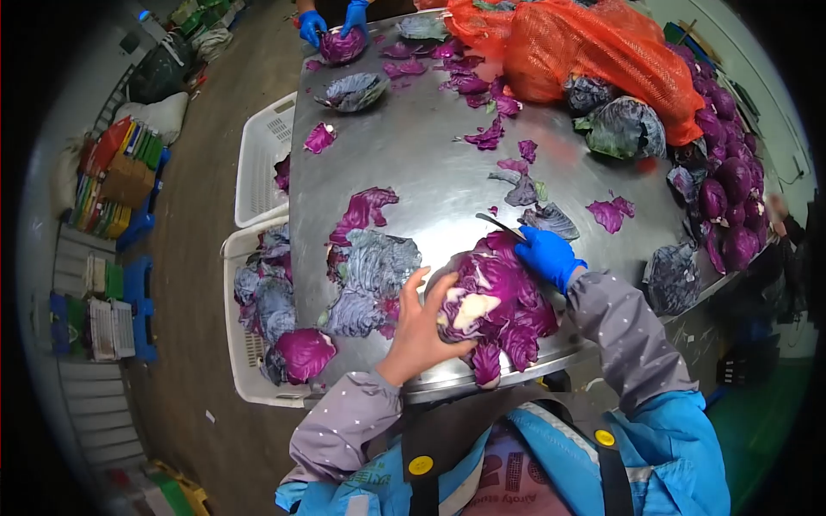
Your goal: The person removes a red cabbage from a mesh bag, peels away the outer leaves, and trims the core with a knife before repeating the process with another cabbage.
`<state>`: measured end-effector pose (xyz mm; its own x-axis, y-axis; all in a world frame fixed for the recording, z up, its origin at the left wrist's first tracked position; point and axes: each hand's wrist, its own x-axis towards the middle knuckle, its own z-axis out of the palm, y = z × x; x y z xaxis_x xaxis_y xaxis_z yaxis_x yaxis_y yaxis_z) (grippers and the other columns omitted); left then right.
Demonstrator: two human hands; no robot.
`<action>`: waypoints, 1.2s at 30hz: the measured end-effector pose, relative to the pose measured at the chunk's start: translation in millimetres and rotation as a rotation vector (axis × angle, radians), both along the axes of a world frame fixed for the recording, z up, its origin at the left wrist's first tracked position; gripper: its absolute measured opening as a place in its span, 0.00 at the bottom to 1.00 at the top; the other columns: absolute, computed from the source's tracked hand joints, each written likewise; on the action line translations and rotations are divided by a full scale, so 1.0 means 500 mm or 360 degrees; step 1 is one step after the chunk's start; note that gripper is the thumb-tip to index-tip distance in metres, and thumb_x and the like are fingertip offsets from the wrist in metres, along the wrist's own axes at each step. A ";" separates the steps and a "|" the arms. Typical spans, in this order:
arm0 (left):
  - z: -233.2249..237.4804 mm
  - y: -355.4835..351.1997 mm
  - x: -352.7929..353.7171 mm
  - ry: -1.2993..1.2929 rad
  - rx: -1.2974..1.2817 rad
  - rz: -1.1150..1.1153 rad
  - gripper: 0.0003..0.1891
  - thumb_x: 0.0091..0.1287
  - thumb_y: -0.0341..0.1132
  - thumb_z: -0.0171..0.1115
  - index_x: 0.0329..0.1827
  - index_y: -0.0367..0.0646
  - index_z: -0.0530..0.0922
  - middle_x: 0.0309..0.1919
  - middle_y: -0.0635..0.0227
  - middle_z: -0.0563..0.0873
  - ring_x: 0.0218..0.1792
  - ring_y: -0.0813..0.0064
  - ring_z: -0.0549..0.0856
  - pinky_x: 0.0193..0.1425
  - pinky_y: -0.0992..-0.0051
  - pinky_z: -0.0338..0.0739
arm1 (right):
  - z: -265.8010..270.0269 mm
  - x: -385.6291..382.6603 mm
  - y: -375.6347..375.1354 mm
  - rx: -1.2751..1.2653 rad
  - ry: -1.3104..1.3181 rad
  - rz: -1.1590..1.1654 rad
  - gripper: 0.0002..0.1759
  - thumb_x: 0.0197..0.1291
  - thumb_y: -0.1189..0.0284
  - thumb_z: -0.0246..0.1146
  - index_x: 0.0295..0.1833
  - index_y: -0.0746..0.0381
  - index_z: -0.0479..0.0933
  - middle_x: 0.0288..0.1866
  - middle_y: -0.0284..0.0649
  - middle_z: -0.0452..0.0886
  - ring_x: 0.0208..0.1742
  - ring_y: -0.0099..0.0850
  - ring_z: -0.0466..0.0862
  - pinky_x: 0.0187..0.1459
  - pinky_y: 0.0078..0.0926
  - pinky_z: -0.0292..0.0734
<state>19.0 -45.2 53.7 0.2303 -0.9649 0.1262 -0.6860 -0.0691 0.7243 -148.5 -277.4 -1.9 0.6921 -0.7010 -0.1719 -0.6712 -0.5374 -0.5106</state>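
Note:
A red cabbage (499,297) lies on the steel table (422,155), its pale stem end turned toward me. My left hand (422,331), bare, grips the cabbage at the stem side. My right hand (546,255), in a blue glove, rests on the cabbage's far side and holds a knife (501,226) whose dark blade points away to the left. Loose outer leaves hang off the cabbage at the table's near edge.
Discarded leaves (370,275) lie left of the cabbage. White crates (258,163) with leaves stand at the table's left side. An orange net sack (585,43) and whole cabbages (731,181) fill the far right. Another person's blue-gloved hands (331,21) hold a cabbage at the far end.

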 end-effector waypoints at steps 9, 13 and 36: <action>0.017 -0.063 0.078 0.0241 -0.0002 -0.0077 0.36 0.59 0.34 0.64 0.70 0.39 0.57 0.66 0.49 0.67 0.67 0.55 0.67 0.65 0.63 0.67 | 0.085 -0.085 0.130 0.1110 -0.0235 -0.0437 0.20 0.59 0.65 0.61 0.52 0.67 0.74 0.34 0.43 0.83 0.34 0.33 0.80 0.40 0.34 0.76; 0.056 -0.098 -0.021 -0.0027 -0.0090 0.0093 0.46 0.45 0.45 0.75 0.64 0.33 0.60 0.59 0.47 0.64 0.62 0.47 0.64 0.68 0.59 0.60 | 0.128 -0.116 0.150 0.1404 -0.0066 -0.0653 0.26 0.62 0.60 0.60 0.58 0.67 0.70 0.38 0.45 0.82 0.38 0.33 0.81 0.45 0.33 0.76; 0.006 -0.110 -0.090 -0.0349 -0.0149 0.0087 0.47 0.36 0.39 0.75 0.64 0.41 0.63 0.61 0.55 0.64 0.64 0.47 0.60 0.66 0.53 0.57 | 0.012 -0.005 -0.013 -0.0059 -0.0150 0.0122 0.24 0.64 0.66 0.53 0.66 0.56 0.65 0.45 0.58 0.78 0.43 0.54 0.79 0.44 0.43 0.75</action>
